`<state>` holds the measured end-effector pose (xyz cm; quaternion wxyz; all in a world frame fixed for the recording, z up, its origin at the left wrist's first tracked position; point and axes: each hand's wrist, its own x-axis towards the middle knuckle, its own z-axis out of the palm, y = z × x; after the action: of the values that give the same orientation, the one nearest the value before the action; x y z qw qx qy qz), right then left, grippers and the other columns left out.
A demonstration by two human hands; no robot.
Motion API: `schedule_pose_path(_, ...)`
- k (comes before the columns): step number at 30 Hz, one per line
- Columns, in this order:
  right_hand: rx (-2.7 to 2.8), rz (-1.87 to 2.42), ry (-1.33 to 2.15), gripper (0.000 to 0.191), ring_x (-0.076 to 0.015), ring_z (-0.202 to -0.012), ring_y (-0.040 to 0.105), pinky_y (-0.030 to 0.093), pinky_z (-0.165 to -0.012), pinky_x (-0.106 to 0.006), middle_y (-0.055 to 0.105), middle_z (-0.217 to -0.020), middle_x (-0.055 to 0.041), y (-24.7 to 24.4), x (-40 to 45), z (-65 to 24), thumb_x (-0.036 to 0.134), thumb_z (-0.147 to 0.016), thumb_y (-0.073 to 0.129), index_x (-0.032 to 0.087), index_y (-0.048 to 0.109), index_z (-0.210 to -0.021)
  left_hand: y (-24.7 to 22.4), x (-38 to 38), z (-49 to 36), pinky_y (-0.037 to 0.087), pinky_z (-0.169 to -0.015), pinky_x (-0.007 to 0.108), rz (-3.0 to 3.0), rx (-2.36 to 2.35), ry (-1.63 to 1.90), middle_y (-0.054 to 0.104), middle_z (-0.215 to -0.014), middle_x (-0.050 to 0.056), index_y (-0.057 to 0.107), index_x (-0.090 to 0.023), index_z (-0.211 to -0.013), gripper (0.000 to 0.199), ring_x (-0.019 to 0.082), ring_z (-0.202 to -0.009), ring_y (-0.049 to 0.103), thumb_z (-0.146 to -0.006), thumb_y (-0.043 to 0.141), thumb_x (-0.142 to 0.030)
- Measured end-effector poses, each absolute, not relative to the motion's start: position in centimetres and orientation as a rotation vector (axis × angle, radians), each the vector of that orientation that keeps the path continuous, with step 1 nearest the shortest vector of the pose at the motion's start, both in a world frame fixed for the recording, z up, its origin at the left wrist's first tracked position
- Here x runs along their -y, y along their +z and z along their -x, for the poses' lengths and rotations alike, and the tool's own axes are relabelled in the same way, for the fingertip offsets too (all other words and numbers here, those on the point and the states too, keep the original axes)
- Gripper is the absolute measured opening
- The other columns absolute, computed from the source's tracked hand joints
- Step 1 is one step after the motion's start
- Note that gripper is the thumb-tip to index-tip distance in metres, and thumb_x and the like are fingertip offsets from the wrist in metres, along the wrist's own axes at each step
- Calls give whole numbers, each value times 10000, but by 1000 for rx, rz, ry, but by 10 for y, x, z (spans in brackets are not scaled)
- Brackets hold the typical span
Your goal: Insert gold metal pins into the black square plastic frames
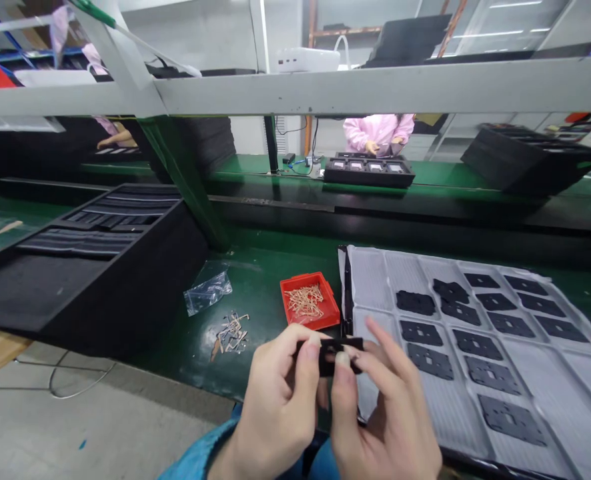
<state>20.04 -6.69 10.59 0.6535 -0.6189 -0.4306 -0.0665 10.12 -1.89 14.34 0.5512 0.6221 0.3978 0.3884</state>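
Both of my hands hold one small flat black plate (329,365) in front of me, at the bench's near edge. My left hand (280,400) pinches its left end between thumb and fingers. My right hand (383,407) grips the right side, with its thumb pressed on the plate and one finger raised. Whether a smaller part sits under the right fingertips I cannot tell. Just beyond my hands stands a red tray (333,313) with many thin copper-coloured pieces (305,300). To its left, a loose pile of small metal pieces (233,333) lies on the green bench.
At right, a grey compartmented tray (375,273) bears several black plates (475,345). A clear plastic bag (208,293) lies left of the red tray. A large black foam box (140,267) occupies the left. Across the bench, a person in pink (378,131) works at a black tray (370,177).
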Motion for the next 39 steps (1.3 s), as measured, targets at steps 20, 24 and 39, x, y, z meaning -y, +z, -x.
schedule_pose_path(20,1270,1180,-205,365,-173,-681,755,614,-624,-282,796,-859,2,105,79,-220,22,-859,712,289,769,-1102,146,36,-86,406,-397,198,-1759,-946,1030,690,-648,28,662,-216,-885,292,137,-485,623,-1057,471,-356)
schedule_pose_path(24,1357,1197,-177,341,-165,-659,728,589,-591,-275,771,-834,1,111,79,-223,41,-905,665,285,733,-1133,146,38,-73,519,-576,227,-2092,-856,1174,754,-812,30,685,-229,-987,219,161,-688,722,-1024,476,-175)
schedule_pose_path(39,1292,916,-230,38,-189,-698,714,625,-569,-367,705,-832,-14,94,78,-201,266,-951,704,249,684,-978,138,53,-41,637,-544,272,-2524,-715,1638,830,-884,44,738,-267,-1029,187,185,-631,769,-952,638,-128)
